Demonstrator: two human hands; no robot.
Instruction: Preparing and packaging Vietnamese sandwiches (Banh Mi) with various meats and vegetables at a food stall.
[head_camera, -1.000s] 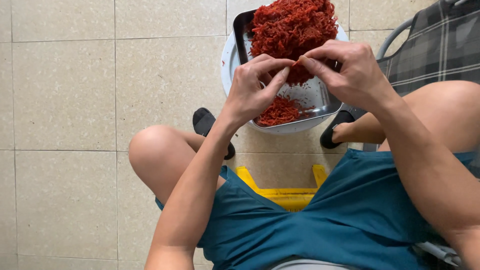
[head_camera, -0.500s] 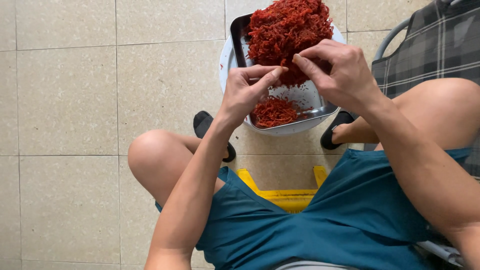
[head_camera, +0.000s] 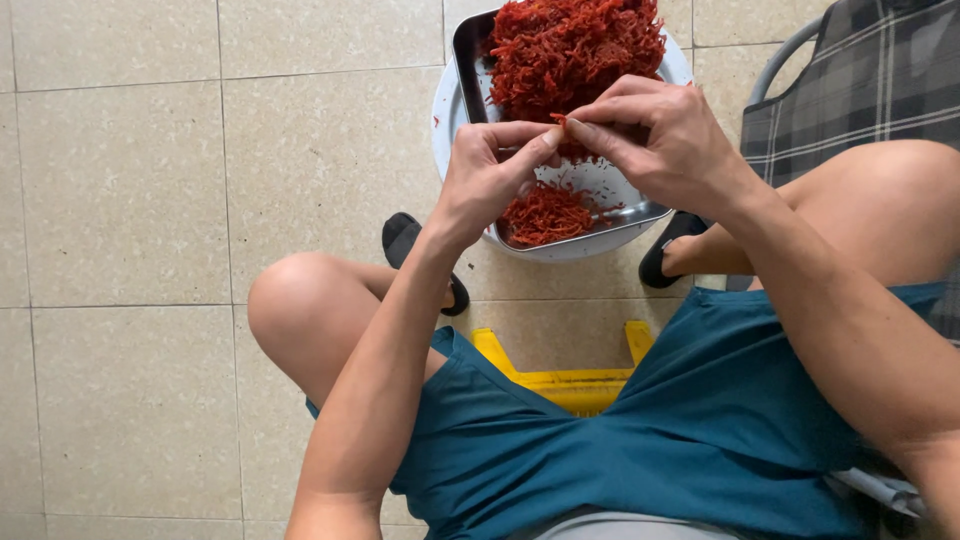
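Observation:
A metal tray (head_camera: 466, 60) heaped with red shredded strands (head_camera: 575, 45) rests on a white round basin (head_camera: 445, 120) on the tiled floor. A smaller pile of strands (head_camera: 545, 213) lies at the tray's near end. My left hand (head_camera: 490, 175) and my right hand (head_camera: 665, 140) meet above the tray, fingertips pinching a small red piece (head_camera: 560, 122) between them.
I sit on a low yellow stool (head_camera: 565, 375), knees apart, in teal shorts. Black sandals (head_camera: 405, 240) are on my feet either side of the basin. A plaid chair with a grey frame (head_camera: 880, 80) stands at the right. Beige floor tiles (head_camera: 150, 200) spread to the left.
The view has shifted slightly, so tray and hands sit a bit lower. Both hands stay together over the tray, fingers working a small red piece.

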